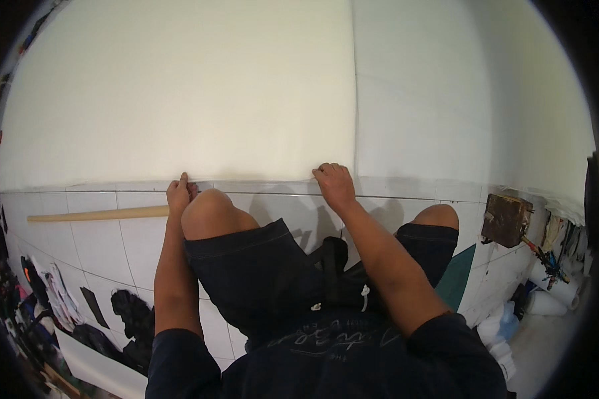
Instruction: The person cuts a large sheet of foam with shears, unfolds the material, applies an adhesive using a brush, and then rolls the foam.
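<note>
At your far left, the near edge of the cream sheet (180, 93) begins, running left to right across your front; the sheet lies ahead of you, spreading away past the upper rim of view, so you can't tell its full length or which way its long axis goes. On the tiles (100, 243) on your side of that edge lies a tan tube (100, 215), its long axis roughly along the edge, its right end reaching to just beside your left wrist.

Your left hand (180, 193) is about midway along the edge, thumb on top and fingers curled below, seemingly pinching it. Well apart to the right, your right hand (335, 183) has its fingers bent down at the same edge and also appears to pinch it, though its fingertips are partly hidden. This hand is the nearer to the sheet's right corner, from which the side edge runs straight away from you. Past that edge is a grey-white layer (419, 100), and farther right, on the tiles, a brown box (506, 219).
</note>
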`<action>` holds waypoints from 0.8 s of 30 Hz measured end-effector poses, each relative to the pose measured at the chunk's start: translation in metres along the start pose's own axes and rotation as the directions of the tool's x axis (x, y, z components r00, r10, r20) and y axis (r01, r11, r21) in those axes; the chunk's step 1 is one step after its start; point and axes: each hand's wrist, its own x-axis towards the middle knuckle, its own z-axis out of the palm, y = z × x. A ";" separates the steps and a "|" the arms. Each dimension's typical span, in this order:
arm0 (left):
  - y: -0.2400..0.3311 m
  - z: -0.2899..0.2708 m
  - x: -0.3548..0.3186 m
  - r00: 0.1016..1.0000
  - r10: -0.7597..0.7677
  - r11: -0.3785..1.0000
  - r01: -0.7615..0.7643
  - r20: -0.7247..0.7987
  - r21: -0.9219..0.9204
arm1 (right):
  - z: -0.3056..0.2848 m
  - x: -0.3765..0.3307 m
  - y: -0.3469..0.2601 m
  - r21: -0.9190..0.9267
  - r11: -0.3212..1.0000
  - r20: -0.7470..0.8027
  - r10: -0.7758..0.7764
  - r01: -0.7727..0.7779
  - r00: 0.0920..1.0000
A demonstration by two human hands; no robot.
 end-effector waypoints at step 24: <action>-0.021 -0.001 0.020 0.996 0.080 0.981 -0.071 0.047 -0.178 | -0.011 0.008 0.006 -0.099 0.995 0.103 -0.003 0.013 0.995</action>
